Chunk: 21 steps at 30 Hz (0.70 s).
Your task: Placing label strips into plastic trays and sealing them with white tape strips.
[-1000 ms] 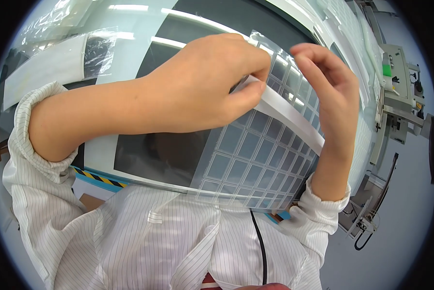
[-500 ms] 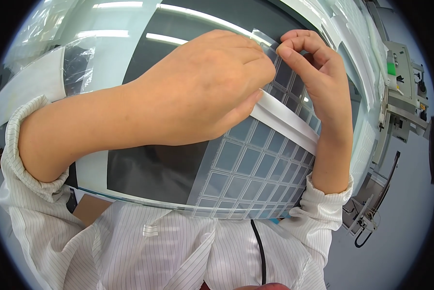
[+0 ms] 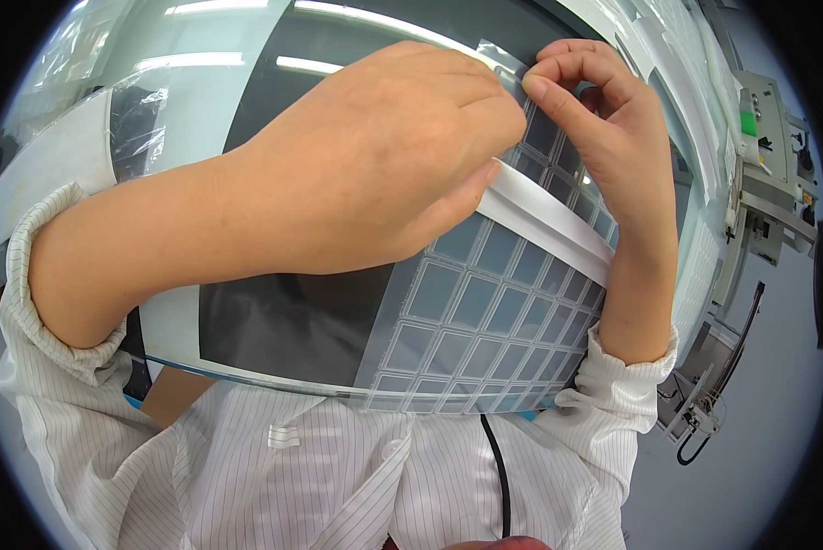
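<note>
A clear sheet of square grey stickers in a grid (image 3: 485, 312) lies on a large dark glass panel (image 3: 292, 321) just in front of my chest. My left hand (image 3: 375, 174) rests across the panel, its fingertips pinching the sheet's top edge beside a white strip (image 3: 558, 229) that runs diagonally over the grid. My right hand (image 3: 604, 119) comes in from the right, thumb and forefinger pinched on the same top edge of the sheet, touching the left fingertips. Both wrists wear white striped sleeves.
The panel's near edge (image 3: 246, 374) curves just above my white striped coat. Clear plastic film (image 3: 136, 119) covers the panel's far left part. A grey metal machine frame (image 3: 760, 202) with a green button stands to the right, over a grey floor (image 3: 760, 440).
My two hands have drawn together at the sheet's top edge, the right thumb and forefinger now touching the left fingertips. The panel and hands fill more of the view.
</note>
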Each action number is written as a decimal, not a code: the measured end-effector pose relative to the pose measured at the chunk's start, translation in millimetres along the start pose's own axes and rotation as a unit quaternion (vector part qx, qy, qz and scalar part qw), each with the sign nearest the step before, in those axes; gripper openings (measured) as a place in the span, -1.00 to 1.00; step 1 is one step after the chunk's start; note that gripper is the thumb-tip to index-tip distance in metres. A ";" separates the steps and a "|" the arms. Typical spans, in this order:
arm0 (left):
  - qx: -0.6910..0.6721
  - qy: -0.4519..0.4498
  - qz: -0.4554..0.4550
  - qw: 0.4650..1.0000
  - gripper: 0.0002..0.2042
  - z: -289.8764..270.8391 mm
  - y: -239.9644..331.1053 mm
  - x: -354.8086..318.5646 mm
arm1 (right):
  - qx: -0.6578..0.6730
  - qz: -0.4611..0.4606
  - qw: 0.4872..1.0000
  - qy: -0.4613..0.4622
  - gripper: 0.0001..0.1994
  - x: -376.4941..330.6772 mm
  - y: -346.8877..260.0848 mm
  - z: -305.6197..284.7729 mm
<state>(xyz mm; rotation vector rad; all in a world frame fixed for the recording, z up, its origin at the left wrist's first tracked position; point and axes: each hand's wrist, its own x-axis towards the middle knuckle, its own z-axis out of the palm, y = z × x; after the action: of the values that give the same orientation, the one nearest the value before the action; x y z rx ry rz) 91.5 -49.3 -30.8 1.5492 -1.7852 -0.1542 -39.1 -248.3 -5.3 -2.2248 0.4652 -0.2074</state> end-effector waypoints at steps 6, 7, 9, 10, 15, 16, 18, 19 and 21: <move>0.006 -0.009 -0.004 1.000 -0.87 1.2 1.2 1.0 | -0.044 -0.018 0.999 0.020 -0.88 0.0 -2.9 2.8; 0.003 -0.004 -0.005 1.000 -0.86 1.5 1.4 1.1 | -0.044 -0.020 0.999 0.019 -0.88 0.6 -2.7 4.2; 0.000 0.002 -0.005 1.000 -0.86 2.2 1.2 1.5 | -0.108 -0.056 0.992 0.040 -0.89 1.5 -1.6 6.8; 0.004 0.003 -0.001 1.000 -0.85 2.8 0.6 1.8 | -0.109 -0.056 0.992 0.040 -0.89 1.3 -2.0 7.6; 0.001 0.011 0.002 1.000 -0.84 3.7 -0.1 1.0 | -0.011 -0.046 0.999 0.025 -0.88 -0.8 7.5 5.0; 0.000 0.010 0.005 1.000 -0.84 3.4 0.2 1.1 | -0.011 -0.046 0.999 0.023 -0.88 -2.0 9.0 4.1; -0.001 0.010 0.006 1.000 -0.84 3.4 0.9 1.3 | 0.052 -0.058 0.997 0.003 -0.87 -4.2 10.6 2.6; 0.001 0.011 0.005 1.000 -0.85 3.5 1.7 1.3 | 0.052 -0.057 0.997 0.001 -0.87 -3.6 11.9 1.5; 0.002 0.011 0.003 1.000 -0.85 3.8 2.4 1.2 | 0.047 -0.075 0.996 -0.013 -0.86 -1.4 14.7 0.4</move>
<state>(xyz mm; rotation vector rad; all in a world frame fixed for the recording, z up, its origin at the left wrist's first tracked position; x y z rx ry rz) 87.4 -51.2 -31.6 1.5437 -1.7738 -0.1296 -44.1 -256.1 -16.9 -2.1693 0.2684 -0.2727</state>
